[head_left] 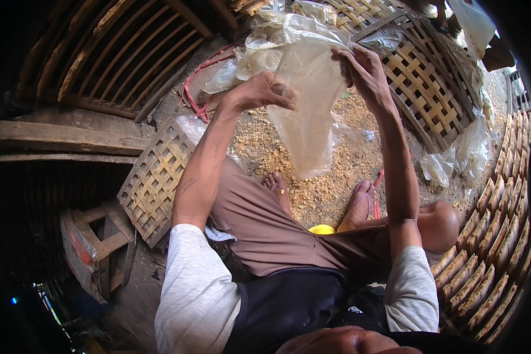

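A long, cloudy clear plastic bag hangs in front of me, narrowing toward the floor. My right hand pinches its upper right edge between thumb and fingers. On the other side, my left hand is curled round the bag's left edge, its fingertips partly hidden by the film. Below the bag, wood-coloured crumbs are scattered over the ground between my sandalled feet. More crumpled plastic is heaped just beyond my hands.
Woven bamboo panels lie at the far right and by my left knee. A wooden stool stands at left, below a slatted rack. Rows of tan slabs line the right. Red string and a yellow object are on the ground.
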Tool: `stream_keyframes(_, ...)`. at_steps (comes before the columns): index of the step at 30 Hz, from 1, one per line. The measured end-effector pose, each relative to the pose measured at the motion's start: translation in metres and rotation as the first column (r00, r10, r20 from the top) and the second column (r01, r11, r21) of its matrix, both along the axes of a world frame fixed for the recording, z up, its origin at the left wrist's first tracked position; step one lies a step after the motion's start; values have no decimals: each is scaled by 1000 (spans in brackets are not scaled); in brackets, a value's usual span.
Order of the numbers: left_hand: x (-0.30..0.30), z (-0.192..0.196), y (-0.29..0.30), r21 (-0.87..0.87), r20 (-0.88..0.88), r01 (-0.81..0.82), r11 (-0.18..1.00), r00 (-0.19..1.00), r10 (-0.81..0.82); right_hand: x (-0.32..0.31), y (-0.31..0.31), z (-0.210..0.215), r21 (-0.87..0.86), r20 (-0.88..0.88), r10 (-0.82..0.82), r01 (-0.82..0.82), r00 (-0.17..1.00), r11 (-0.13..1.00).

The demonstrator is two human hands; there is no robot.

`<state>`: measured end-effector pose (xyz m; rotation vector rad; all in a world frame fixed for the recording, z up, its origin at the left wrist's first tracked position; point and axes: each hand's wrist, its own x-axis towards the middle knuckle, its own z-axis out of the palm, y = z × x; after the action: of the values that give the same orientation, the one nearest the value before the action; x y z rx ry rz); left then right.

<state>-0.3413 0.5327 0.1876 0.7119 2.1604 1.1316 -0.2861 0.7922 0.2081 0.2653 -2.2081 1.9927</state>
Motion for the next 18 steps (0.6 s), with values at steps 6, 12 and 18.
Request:
stream_keyframes(6, 1, -7, 13, 117, -29, -116, 986, 992, 120, 1, -11, 1, -22, -40, -17, 17, 999, 1000)
stream_keyframes(12, -10, -13, -6, -55, -45, -5, 998, 999, 3, -1, 4, 2, -82, -51, -62, 57, 997, 995)
stream_keyframes(18, 3, -6, 14, 58, -27, -106, 993, 994, 108, -2, 0, 1, -100, -30, -50, 47, 998, 994)
